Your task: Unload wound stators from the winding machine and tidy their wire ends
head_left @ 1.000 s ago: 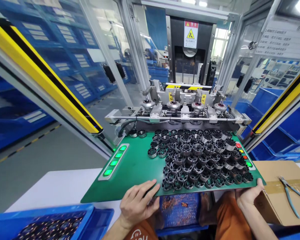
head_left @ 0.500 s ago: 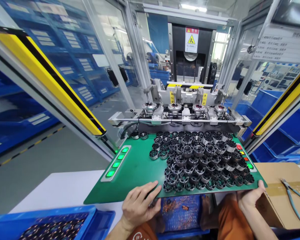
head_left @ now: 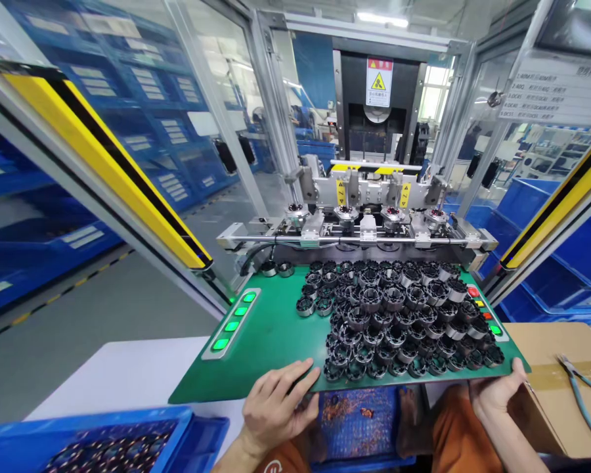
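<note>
As my left hand (head_left: pixel 278 407) and right hand (head_left: pixel 498 392) rest at the near edge of the green table (head_left: pixel 266 338), I judge the step a pause, with nothing visibly lifted. The left fingers lie loosely spread over the edge; the right ones are mostly hidden beneath the corner, so I cannot tell their state. Black-and-silver rings (head_left: pixel 393 305) crowd the table at center and right of frame; taking one would call for freeing a hand. That stack stands between me and the machine's fixtures (head_left: pixel 346 215). A blue bin (head_left: pixel 128 416) fills lower left; pliers (head_left: pixel 582 404) lie on a cardboard box (head_left: pixel 536 351), lower right.

stacked metal rings crowd the green board (head_left: pixel 276 335).
</note>
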Demonstrator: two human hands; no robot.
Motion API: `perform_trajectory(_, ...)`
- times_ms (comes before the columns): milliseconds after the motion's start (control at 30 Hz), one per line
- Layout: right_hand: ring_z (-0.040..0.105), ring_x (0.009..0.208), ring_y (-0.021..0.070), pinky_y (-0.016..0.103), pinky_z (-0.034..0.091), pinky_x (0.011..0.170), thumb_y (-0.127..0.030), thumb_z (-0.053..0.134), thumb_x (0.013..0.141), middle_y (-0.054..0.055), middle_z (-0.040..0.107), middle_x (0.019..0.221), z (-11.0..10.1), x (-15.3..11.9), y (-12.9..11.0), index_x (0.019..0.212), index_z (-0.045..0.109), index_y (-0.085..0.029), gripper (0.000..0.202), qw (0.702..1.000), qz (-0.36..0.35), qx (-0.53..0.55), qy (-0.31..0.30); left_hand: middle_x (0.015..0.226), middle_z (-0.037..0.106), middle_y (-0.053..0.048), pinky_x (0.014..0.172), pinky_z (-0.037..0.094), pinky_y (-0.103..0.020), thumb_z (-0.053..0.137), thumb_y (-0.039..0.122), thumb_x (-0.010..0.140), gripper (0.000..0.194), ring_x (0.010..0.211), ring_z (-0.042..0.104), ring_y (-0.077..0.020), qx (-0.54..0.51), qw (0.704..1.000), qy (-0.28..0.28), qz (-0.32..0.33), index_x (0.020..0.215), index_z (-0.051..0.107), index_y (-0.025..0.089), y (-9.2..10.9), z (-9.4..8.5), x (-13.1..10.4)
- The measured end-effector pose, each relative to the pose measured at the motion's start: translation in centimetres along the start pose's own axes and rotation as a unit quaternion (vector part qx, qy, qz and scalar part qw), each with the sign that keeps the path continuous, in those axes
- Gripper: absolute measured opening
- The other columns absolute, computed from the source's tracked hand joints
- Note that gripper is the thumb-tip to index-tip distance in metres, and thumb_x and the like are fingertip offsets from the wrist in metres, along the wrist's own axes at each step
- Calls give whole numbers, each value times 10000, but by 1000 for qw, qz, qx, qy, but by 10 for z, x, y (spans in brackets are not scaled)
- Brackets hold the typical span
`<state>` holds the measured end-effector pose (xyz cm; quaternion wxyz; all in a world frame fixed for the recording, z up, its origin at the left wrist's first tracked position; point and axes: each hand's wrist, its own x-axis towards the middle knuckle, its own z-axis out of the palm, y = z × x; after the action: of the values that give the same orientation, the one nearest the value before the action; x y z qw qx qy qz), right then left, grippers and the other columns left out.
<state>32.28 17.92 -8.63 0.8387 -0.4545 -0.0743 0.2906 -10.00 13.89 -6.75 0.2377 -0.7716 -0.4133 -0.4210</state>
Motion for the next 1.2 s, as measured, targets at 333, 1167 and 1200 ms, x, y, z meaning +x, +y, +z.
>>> perform_trajectory(333, 647, 1254, 288, 548, 552, 1100, -649, 516, 840, 60, 728, 1293, 0, 0, -3, 1280, 691, -204, 649, 1000, 4, -5, 3, 1079, 796, -28, 884, 481, -357, 609, 309, 972, 208, 952, 710, -198, -2, 1000, 1, -4, 1121, 744, 260, -1, 3, -5)
perform_trajectory(1167, 654, 1234, 286, 522, 578, 1052, -622, 505, 848, 63, 741, 1254, 0, -1, -5, 1253, 696, -202, 614, 1000, 15, -10, 11, 1087, 796, -21, 887, 481, -368, 612, 314, 973, 203, 965, 708, -197, -10, 1000, 3, -16, 1119, 748, 270, -1, 3, -7)
perform_trajectory(1200, 651, 1237, 285, 520, 577, 1054, -622, 501, 851, 61, 743, 1250, 0, -1, -6, 1248, 699, -202, 611, 1000, 14, -10, 11, 1087, 795, -21, 887, 480, -367, 614, 313, 971, 203, 964, 708, -197, -10, 1000, 3, -17, 1118, 747, 272, -1, 4, -7)
